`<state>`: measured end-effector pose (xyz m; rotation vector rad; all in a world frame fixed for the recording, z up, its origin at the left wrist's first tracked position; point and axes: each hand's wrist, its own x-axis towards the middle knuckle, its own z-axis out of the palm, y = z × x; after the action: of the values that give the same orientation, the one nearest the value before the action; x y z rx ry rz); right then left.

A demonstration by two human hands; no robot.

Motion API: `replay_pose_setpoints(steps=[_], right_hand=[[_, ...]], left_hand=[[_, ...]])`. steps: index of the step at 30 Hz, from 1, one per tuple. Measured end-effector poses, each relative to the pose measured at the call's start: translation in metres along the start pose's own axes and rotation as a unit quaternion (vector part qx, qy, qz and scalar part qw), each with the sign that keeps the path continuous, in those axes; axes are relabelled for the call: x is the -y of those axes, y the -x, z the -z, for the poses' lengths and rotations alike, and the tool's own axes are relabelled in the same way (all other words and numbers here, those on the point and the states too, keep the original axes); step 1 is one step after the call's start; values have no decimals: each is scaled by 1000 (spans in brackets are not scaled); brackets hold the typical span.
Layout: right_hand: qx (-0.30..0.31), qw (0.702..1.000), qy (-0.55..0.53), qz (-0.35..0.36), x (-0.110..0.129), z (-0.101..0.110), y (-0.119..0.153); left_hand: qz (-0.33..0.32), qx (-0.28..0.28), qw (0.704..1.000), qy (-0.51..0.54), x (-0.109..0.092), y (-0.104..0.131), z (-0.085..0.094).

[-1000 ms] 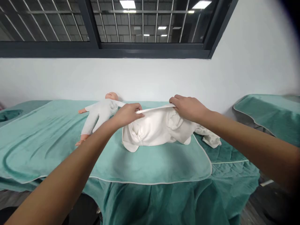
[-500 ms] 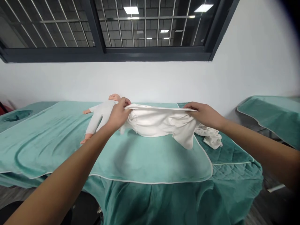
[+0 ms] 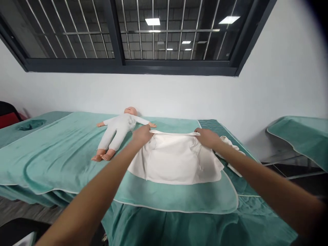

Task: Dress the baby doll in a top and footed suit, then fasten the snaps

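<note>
Across the near side, a dark teal velvety drape [image 3: 164, 229] hangs in folds below a light green plush sheet [image 3: 194, 205] edged with pale piping. Over that sheet, in front of the person, is a plain white cloth garment [image 3: 174, 164], its broad hem toward the body; whether the hem touches the sheet all along cannot be told. At its far edge, the left hand [image 3: 142, 135] pinches one corner and the right hand [image 3: 208, 137] the other, both closed on the cloth, with the edge drawn nearly straight between them.

The garment's long axis, as spread, runs left to right; its narrower held edge points to the wall, and its sides flare toward the person.

Loose folds near both corners could set as creases if the cloth were laid down unsmoothed. Uneven release would probably let one corner sag, and dragging the hem might ruck the plush sheet.

Beyond the right wrist, a crumpled pale cloth [image 3: 228, 140] could be brushed by the forearm. Farther left, a baby doll in a pale suit [image 3: 120, 124] lies on its back, one hand just beyond the left hand; a sideways swing could knock it. Behind stands a white wall [image 3: 166, 95] under a dark-framed barred window [image 3: 179, 67].
</note>
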<state>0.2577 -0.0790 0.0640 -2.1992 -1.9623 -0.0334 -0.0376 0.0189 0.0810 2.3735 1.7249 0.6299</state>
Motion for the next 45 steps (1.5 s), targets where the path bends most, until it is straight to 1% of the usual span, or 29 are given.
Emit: replay_pose_setpoints(steps=[2, 3, 4, 5, 6, 7, 9, 12, 15, 17, 19, 23, 25, 27, 29, 30, 32, 35, 38, 40, 43, 45], right_hand=[[-28, 999, 19, 27, 29, -37, 10], [-36, 997, 22, 61, 42, -56, 17], [-57, 991, 15, 120, 52, -74, 22], [-67, 985, 0, 157, 60, -90, 26], [-72, 987, -21, 141, 65, -103, 29], [-72, 990, -42, 110, 66, -112, 29], [-70, 995, -66, 38, 63, -123, 24], [-66, 995, -67, -32, 51, -123, 9], [-49, 992, -74, -87, 48, -119, -9], [-40, 989, -81, -117, 54, -119, -20], [-44, 985, -85, -144, 66, -122, -27], [-75, 976, -88, -184, 91, -133, -27], [-99, 974, -88, -186, 95, -137, -22], [-142, 972, -88, -164, 93, -139, -16], [-201, 967, -93, -126, 84, -139, -12], [-229, 962, -98, -109, 79, -138, -11], [-275, 951, -109, -96, 67, -137, -9], [-305, 938, -123, -112, 55, -136, -9], [-315, 934, -125, -116, 55, -137, -10], [-301, 939, -119, -116, 59, -138, -12], [-256, 954, -110, -111, 62, -139, -18], [-230, 963, -103, -99, 60, -140, -24]], left_hand=[[-6, -23, 1000, -1, -11, 20, -34], [-22, -25, 999, 2, -16, 31, -51], [-41, -20, 999, 8, -21, 41, -67], [-66, -12, 998, 14, -25, 50, -81], [-87, 2, 996, 19, -27, 56, -93], [-83, 20, 996, 16, -27, 59, -102], [-57, 38, 998, 6, -24, 56, -113], [-1, 37, 999, -9, -16, 42, -115], [53, 29, 998, -10, -16, 30, -114], [81, 18, 997, 0, -21, 27, -117], [101, 4, 995, 14, -28, 25, -123], [125, -16, 991, 38, -37, 24, -135], [125, -46, 990, 53, -37, 24, -138], [102, -101, 987, 68, -35, 25, -140], [68, -156, 983, 75, -33, 26, -141], [55, -174, 980, 73, -32, 26, -143], [40, -192, 978, 69, -29, 28, -146], [21, -189, 979, 72, -26, 30, -152], [4, -180, 980, 78, -26, 30, -155], [-1, -169, 982, 79, -27, 27, -154], [10, -139, 987, 74, -29, 17, -151], [19, -119, 990, 69, -28, 9, -151]])
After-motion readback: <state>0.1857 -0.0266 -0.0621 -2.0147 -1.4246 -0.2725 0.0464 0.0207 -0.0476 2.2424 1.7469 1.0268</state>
